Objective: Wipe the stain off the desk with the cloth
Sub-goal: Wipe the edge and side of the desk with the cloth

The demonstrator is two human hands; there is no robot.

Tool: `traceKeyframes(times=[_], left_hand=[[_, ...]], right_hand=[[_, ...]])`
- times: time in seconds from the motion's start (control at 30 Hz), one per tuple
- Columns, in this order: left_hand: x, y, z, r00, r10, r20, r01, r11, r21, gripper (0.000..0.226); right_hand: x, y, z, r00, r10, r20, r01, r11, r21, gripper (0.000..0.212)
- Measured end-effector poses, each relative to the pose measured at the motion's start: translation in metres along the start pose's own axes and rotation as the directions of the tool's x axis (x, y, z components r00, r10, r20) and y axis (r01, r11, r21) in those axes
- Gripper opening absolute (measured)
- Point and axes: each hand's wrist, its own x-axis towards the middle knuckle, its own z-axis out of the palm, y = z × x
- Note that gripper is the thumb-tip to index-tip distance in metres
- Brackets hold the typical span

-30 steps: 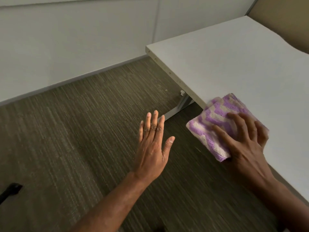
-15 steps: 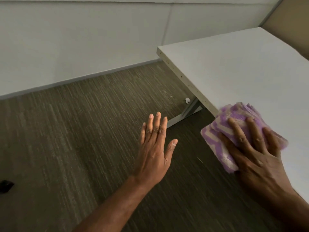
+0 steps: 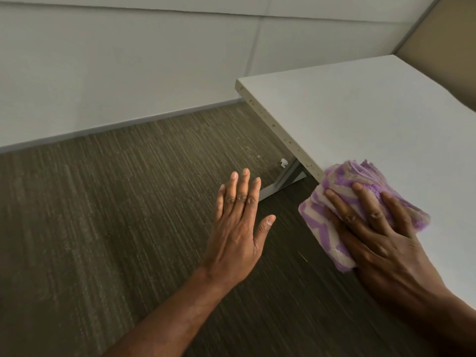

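A purple and white striped cloth (image 3: 342, 181) lies bunched on the near left edge of the white desk (image 3: 360, 112), part of it hanging past the edge. My right hand (image 3: 378, 235) presses flat on top of the cloth, fingers spread over it. My left hand (image 3: 238, 228) hovers over the carpet to the left of the desk, palm down, fingers straight and together, holding nothing. No stain shows on the visible desk top; the spot under the cloth is hidden.
Brown striped carpet (image 3: 116, 215) covers the floor. A grey metal desk leg (image 3: 283, 179) stands under the desk edge. A white wall (image 3: 128, 60) with a grey baseboard runs behind, and a tan panel (image 3: 443, 27) stands at the far right.
The cloth has bunched up and slid slightly along the desk edge under my right hand. The view has shifted, so the desk sits lower and further right. My left hand stays open.
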Motion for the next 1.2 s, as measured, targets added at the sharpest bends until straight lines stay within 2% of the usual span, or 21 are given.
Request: traceKeyframes(times=[0.3, 0.77, 1.2], left_hand=[[0.021, -0.014, 0.014, 0.998, 0.057, -0.025, -0.055, 0.996, 0.073, 0.067], [0.066, -0.036, 0.024, 0.993, 0.091, -0.072, -0.086, 0.994, 0.063, 0.066], [0.115, -0.089, 0.025, 0.994, 0.096, -0.059, -0.091, 0.993, 0.079, 0.066]], right_hand=[[0.025, -0.005, -0.004, 0.999, 0.041, -0.029, -0.039, 0.998, 0.059, 0.067], [0.071, -0.009, -0.006, 0.995, 0.070, -0.074, -0.066, 0.996, 0.066, 0.066], [0.131, -0.007, -0.003, 0.997, 0.071, -0.042, -0.068, 0.996, 0.060, 0.070]])
